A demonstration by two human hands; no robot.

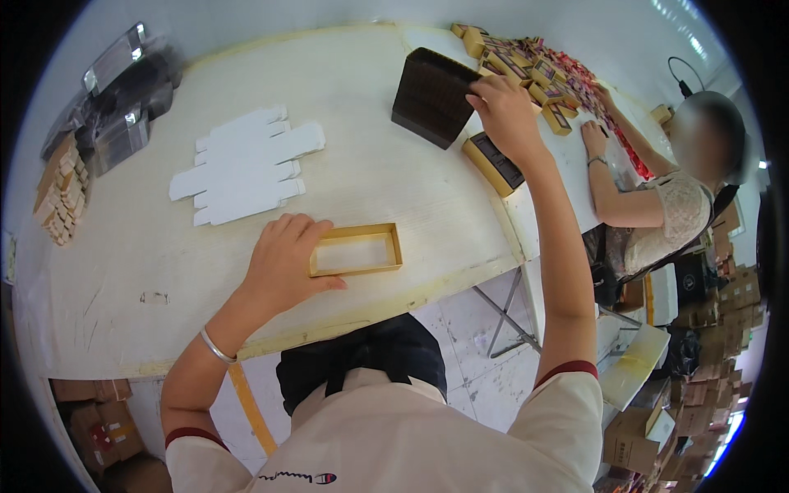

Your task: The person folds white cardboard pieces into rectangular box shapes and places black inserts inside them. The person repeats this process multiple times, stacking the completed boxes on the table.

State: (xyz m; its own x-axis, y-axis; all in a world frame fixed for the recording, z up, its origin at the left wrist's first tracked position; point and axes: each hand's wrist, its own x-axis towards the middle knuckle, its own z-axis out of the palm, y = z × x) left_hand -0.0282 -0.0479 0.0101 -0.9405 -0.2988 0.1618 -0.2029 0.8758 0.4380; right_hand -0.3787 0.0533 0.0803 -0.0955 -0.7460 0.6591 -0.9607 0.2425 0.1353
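Near the table's front edge, my left hand [285, 259] grips the left end of a shallow gold box frame [355, 271], its fingers along the far side and its thumb on the near side. White table surface or a white base shows inside the frame. Farther right, my right hand [503, 111] pinches the right upper edge of a dark brown, rectangular stack of thin sheets or trays [434, 97]; which of the two I cannot tell. Just below that hand lies a gold box with dark compartments [494, 163], close to my right forearm.
White flat carton blanks [246, 168] lie left of centre. Clear plastic packs [123, 140] and a stack of tan pieces [64, 197] sit at the far left. Gold boxes [509, 64] and red wrapped pieces [579, 78] pile at the back right, beside a seated co-worker [657, 201].
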